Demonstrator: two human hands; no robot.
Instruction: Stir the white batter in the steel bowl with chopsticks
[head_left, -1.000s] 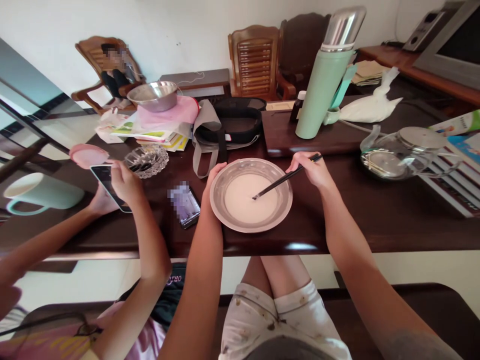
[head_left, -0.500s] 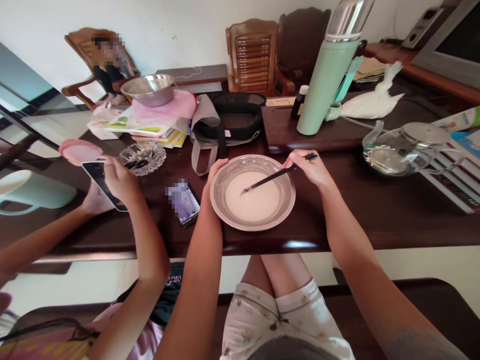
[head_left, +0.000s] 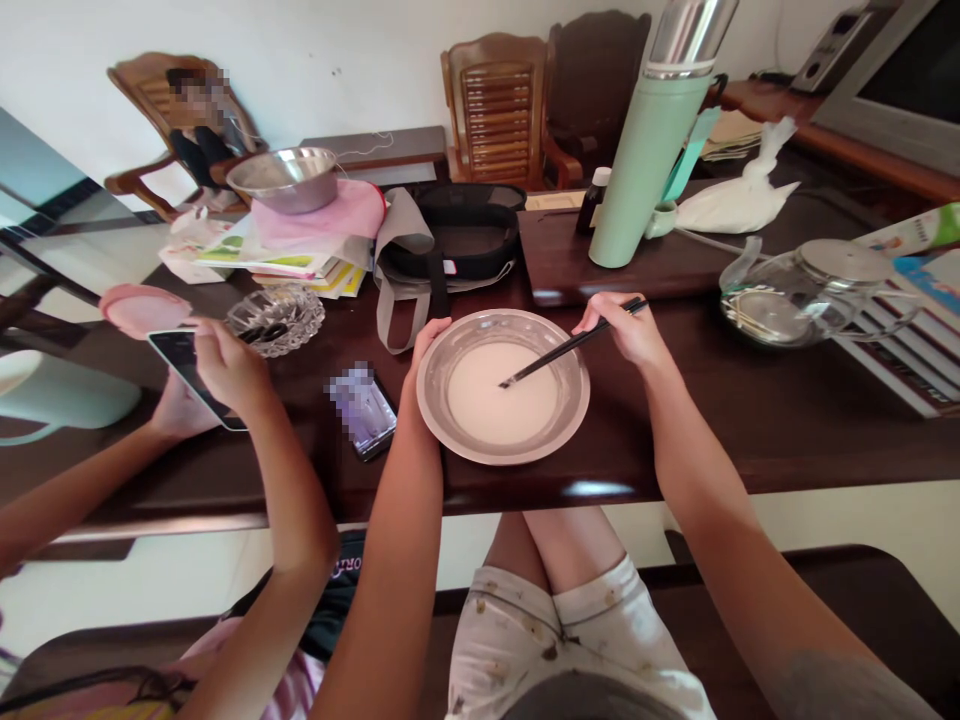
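A steel bowl (head_left: 570, 410) of white liquid stands on the dark table in front of me. My left hand (head_left: 421, 362) grips its left rim, thumb over the edge. Dark chopsticks (head_left: 570, 346) are pinched in my right hand (head_left: 628, 328) at the bowl's right rim, their tips dipped in the white liquid near the middle. A phone (head_left: 363, 410) lies flat just left of the bowl.
Another person at my left holds a phone (head_left: 189, 376) in both hands. Behind stand a glass ashtray (head_left: 276, 318), a second steel bowl (head_left: 283, 178) on books, a black bag (head_left: 459, 238), a green thermos (head_left: 646, 150) and a glass teapot (head_left: 811, 294).
The chopstick tips swept across the white liquid, left and then back toward the middle. My left hand has stayed on the rim.
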